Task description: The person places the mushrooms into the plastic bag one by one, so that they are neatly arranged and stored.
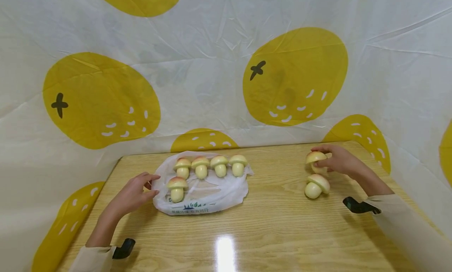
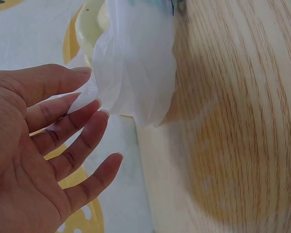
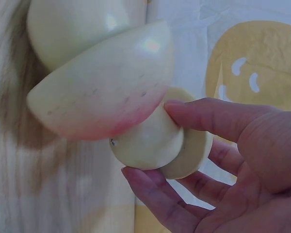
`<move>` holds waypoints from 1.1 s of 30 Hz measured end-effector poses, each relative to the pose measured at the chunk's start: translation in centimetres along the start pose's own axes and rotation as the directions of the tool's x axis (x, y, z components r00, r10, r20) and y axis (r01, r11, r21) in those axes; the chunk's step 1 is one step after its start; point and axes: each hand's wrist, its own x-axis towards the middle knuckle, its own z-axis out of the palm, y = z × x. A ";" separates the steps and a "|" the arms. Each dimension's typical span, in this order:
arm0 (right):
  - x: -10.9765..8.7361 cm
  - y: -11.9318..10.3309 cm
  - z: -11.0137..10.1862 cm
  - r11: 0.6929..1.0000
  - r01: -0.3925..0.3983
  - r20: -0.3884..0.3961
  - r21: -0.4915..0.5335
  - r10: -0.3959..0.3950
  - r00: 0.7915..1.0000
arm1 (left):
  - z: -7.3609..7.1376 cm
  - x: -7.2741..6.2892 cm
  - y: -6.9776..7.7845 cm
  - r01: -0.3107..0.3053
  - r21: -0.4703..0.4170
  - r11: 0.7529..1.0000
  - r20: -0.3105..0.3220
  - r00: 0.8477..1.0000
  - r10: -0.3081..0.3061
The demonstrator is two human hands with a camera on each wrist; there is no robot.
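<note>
At the right of the head view, my right hand [image 1: 337, 160] grips a mushroom-shaped piece [image 1: 315, 157], cream with a reddish cap. The right wrist view shows the thumb on one side of its pale stem [image 3: 150, 141] and fingers on the other. Just in front of it a second mushroom piece [image 1: 313, 188] lies tilted on the table. My left hand [image 1: 132, 191] is at the left edge of a white plastic bag [image 1: 212, 205], fingers loosely bent and spread. In the left wrist view, a thin flap of the bag [image 2: 109, 82] overlaps the fingers.
On the flattened bag several mushroom pieces [image 1: 201, 168] stand in a back row, with one more mushroom piece [image 1: 177, 189] in front at the left. The wooden table [image 1: 275, 225] meets a white curtain [image 1: 205, 83] with yellow fruit prints at its back and sides.
</note>
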 end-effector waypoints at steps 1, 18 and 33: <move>0.1 -0.2 0.0 1.000 0.002 0.001 0.006 -0.002 1.000 | 0.0 0.0 0.0 0.000 0.002 1.000 0.000 1.000 0.000; 0.6 -4.7 0.9 0.994 0.072 -0.022 0.081 -0.070 0.997 | -0.1 0.1 0.3 -0.010 0.001 1.000 -0.005 1.000 0.010; 1.5 -7.2 2.6 0.969 0.163 0.008 0.185 -0.168 0.986 | -0.2 0.1 0.4 -0.022 -0.006 1.000 -0.003 1.000 0.022</move>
